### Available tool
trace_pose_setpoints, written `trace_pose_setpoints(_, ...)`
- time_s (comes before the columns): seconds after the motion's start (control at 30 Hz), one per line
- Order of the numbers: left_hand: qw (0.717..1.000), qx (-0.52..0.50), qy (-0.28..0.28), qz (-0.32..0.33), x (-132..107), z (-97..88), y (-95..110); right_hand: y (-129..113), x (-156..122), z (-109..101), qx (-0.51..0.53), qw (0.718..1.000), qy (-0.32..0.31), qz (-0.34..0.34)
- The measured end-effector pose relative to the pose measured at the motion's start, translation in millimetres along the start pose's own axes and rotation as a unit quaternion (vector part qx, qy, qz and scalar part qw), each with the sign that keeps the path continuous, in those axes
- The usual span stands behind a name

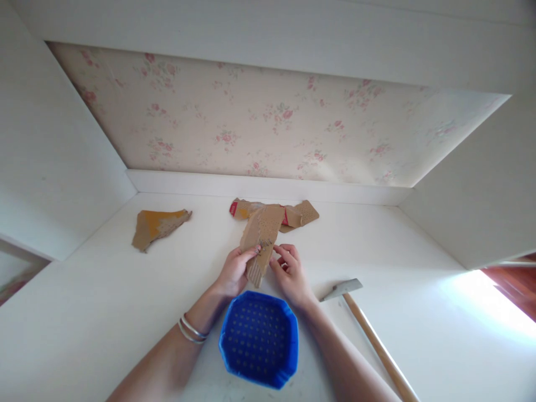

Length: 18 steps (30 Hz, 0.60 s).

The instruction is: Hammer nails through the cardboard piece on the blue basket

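Note:
A torn strip of brown cardboard [267,220] is in my left hand [233,271], with the thumb pressed on top and the fingers underneath. Small dark nails or pins [265,244] cluster on the strip near that thumb. My right hand [291,273] is at the strip's right edge, its fingers loosely bent and apart; whether the fingertips touch the edge is hard to tell. Just below both hands stands a blue plastic basket [293,340] with a perforated-looking bottom.
Behind the strip lie more torn cardboard pieces [307,212] with red print. Another cardboard scrap [146,228] with a yellow patch rests at left. A hammer [368,329] with a wooden handle lies at right. White panels [452,167] and a floral back wall [251,117] enclose the white surface.

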<state>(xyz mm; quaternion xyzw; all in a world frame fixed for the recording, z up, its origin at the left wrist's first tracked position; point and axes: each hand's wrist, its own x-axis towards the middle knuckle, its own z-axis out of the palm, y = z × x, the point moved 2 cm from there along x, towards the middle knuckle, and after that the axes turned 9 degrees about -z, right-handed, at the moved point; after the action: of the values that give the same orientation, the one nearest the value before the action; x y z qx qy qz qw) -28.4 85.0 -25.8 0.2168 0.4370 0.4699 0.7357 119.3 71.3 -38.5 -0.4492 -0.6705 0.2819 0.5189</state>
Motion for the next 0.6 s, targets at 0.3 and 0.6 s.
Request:
trace_pose_setpoints(0.3, 1.0, -0.01, -0.019, -0.021, -2.4, 1.0, 0.4, -5.4, 2.8, -3.3, 0.002, 1.0, -0.007, -0.006)
trace_pose_setpoints(0.6, 0.999, -0.014, -0.017, -0.027, -1.9, 1.6, 0.5, -6.2, 2.3, -2.8, 0.021, 0.999, -0.022, 0.024)
